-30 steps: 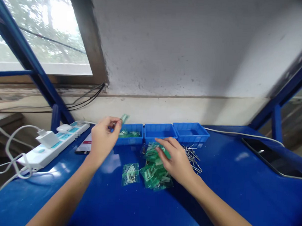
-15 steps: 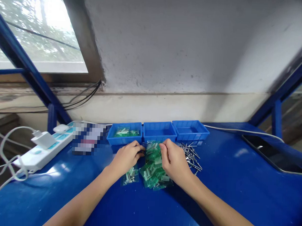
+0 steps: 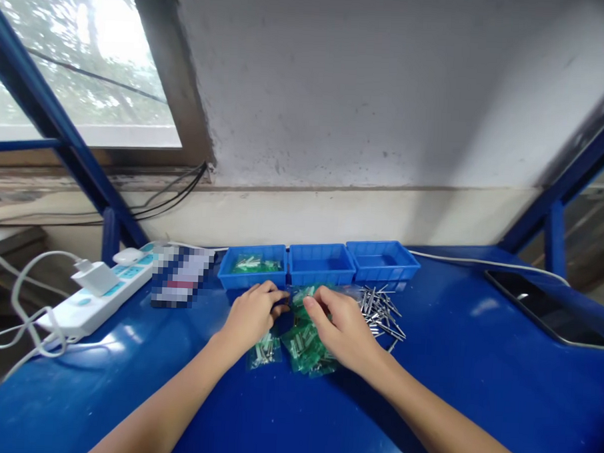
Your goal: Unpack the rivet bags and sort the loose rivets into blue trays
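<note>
A pile of small green-tinted clear plastic bags (image 3: pixel 304 347) with pale and metal pieces inside lies on the blue table. My left hand (image 3: pixel 254 312) is closed at the pile's left side, its fingertips pinching the edge of a plastic bag. Over the pile's upper right, my right hand (image 3: pixel 345 325) has thumb and fingers closed on a bag, though its fingertips partly hide it. One separate filled bag (image 3: pixel 265 352) lies just below my left hand. Behind, a blue bin (image 3: pixel 252 278) holds similar bags.
Two more blue bins, a middle one (image 3: pixel 320 274) and a right one (image 3: pixel 385 267), stand in the row. Loose metal rods (image 3: pixel 381 313) lie right of the pile. A white power strip (image 3: pixel 99 298) and a pixelated phone-like object (image 3: pixel 182 281) are left; a black phone (image 3: pixel 543 307) is right.
My left hand has come down from the left bin, where it held up a small green bag, to the pile's left side. My right hand has closed over the bags.
</note>
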Demonstrator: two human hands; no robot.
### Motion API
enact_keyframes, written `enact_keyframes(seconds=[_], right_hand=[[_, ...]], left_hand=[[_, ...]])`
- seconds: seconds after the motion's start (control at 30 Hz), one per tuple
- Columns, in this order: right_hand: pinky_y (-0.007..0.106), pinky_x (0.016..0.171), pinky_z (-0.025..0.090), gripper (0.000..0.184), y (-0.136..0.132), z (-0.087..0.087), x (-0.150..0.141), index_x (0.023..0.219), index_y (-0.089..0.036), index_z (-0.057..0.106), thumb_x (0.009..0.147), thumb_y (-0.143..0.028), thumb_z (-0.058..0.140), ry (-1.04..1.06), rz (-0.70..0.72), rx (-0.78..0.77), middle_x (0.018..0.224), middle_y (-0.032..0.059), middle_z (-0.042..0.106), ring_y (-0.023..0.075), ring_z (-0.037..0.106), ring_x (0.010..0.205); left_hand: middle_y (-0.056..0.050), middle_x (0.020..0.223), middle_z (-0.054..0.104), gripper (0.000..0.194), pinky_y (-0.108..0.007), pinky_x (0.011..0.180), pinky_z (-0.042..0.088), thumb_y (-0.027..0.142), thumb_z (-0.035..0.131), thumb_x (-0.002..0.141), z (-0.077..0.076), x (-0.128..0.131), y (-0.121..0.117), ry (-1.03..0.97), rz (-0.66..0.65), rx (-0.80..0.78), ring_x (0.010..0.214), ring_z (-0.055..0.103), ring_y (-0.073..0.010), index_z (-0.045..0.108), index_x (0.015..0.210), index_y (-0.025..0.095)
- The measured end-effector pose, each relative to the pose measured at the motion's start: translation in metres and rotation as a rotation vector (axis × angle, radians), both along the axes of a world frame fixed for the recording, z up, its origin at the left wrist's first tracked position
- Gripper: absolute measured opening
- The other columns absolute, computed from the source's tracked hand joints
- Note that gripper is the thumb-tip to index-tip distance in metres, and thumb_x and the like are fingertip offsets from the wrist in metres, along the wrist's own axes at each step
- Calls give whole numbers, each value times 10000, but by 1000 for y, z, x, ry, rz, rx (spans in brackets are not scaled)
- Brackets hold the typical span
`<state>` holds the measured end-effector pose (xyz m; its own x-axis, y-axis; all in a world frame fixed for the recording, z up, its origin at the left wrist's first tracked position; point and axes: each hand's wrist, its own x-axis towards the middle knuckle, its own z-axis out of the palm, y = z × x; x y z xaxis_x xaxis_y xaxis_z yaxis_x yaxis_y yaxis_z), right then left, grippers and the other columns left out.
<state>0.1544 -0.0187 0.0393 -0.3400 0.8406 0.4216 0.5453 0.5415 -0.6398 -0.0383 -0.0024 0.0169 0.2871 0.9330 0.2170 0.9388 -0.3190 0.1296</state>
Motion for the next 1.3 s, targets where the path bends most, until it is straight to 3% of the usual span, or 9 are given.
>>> enact_keyframes(seconds=[0.17,0.33,0.47,0.63,0.8,1.07,1.2,1.3], right_hand=[[230,565,306,290,-1,-5,-2,713,-194,482,925,-372,395,-9,50,-24,614,-30,523,109,473,576],[229,558,306,270,-1,-4,-3,762,-200,526,926,-372,397,-24,72,-34,614,-30,541,111,481,570],[227,542,300,255,-1,-3,-4,783,-203,543,919,-372,409,-49,68,-31,602,-31,535,111,474,556],[234,545,307,260,-1,-5,-4,822,-198,566,920,-376,404,-75,76,-20,603,-24,543,117,483,558],[227,526,303,256,-3,-5,-6,826,-204,581,915,-374,412,-111,86,-41,632,-15,560,120,491,569],[216,509,312,225,-1,-7,-7,869,-210,587,908,-357,422,-104,93,-51,625,-14,569,119,499,557],[216,509,314,215,0,-5,-5,854,-209,587,905,-344,427,-107,104,-37,643,-13,584,112,494,549],[221,520,320,223,0,-5,-3,861,-209,592,907,-346,423,-122,122,-36,677,-7,598,110,498,557]], left_hand=[[-31,853,654,253,-259,632,416,127,439,872,4,3,0,36,-41,3,861,615,-195,651,924,254],[-25,894,689,204,-279,612,414,271,409,913,6,5,-5,-35,120,13,792,644,-216,601,975,244],[-55,921,694,231,-286,609,412,378,529,833,3,6,-4,-155,249,-126,789,649,-242,622,973,220],[-37,773,713,177,-263,565,405,301,523,815,0,5,2,-231,272,-251,724,663,-219,667,885,224],[-27,858,726,182,-242,594,440,217,534,776,-5,2,8,-324,271,-307,783,670,-201,691,865,236],[-37,835,682,228,-244,597,458,159,499,788,-15,-7,9,-411,122,-235,668,618,-155,631,973,181],[-53,1062,601,358,-269,686,475,127,537,772,-12,-18,11,-368,-123,-142,740,597,-146,578,1114,222],[-47,1023,591,254,-273,737,469,119,490,819,-11,-20,14,-263,-279,-60,836,597,-165,628,1003,229]])
